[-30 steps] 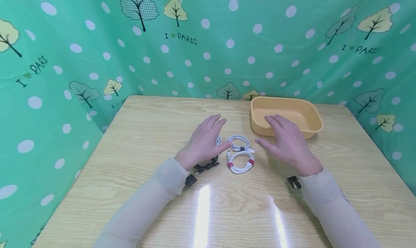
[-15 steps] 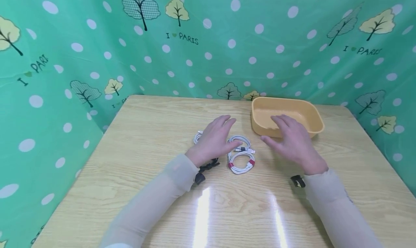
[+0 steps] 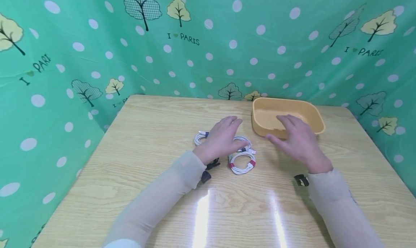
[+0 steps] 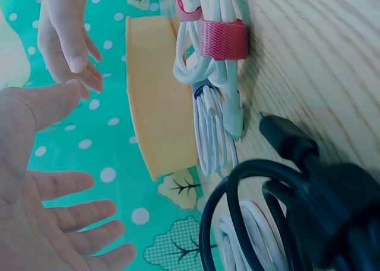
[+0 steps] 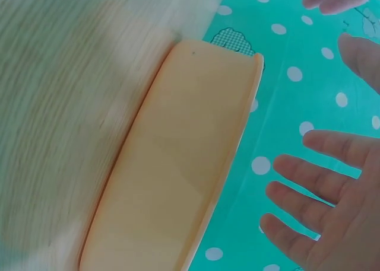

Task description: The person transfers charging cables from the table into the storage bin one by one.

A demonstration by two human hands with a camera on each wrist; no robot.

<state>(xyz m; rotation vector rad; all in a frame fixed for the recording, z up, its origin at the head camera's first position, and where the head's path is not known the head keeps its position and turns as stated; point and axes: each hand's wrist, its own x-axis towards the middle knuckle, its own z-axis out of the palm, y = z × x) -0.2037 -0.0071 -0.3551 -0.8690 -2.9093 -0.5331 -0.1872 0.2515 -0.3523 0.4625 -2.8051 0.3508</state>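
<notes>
My left hand (image 3: 222, 139) hovers over the coiled cables, its fingers spread and holding nothing. Below it lie a white cable with a red strap (image 3: 242, 163), another white cable with a dark strap (image 3: 244, 141) and a white cable with a blue strap (image 3: 199, 138). A black cable (image 3: 212, 164) is partly covered by that hand; the left wrist view shows its thick black loops (image 4: 234, 217) up close. My right hand (image 3: 299, 143) is held in the air by the front of a yellow-orange plastic bin (image 3: 260, 127), fingers apart with nothing in them.
The bin stands at the back right of the wooden table (image 3: 156, 125). Behind the table hangs a green dotted curtain (image 3: 195, 71). Each wrist carries a small black device (image 3: 301, 180). Light reflections streak the front of the table.
Both hands have drifted a little to the right, the left one further over the white cables. The white cable with the blue strap has come into view; the black one is more covered.
</notes>
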